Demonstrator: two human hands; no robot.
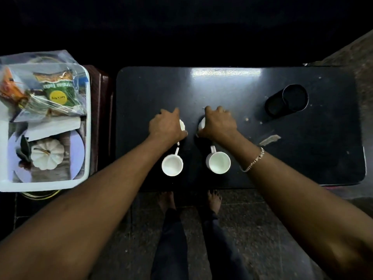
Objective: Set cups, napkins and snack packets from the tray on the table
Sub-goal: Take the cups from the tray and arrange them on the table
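left hand (166, 126): bare, with a bare forearm (90, 209) behind it
right hand (219, 124): bare, arm uncovered to the frame edge
bracelet (253, 159): thin chain of pale, shiny links round the right wrist
trousers (171, 239): dark, long, plain
feet (166, 199): bare, toes showing beyond the trouser hems

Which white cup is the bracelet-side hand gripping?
The far-right white cup, under the right hand. The left hand grips the far-left cup; near-left cup and near-right cup stand free.
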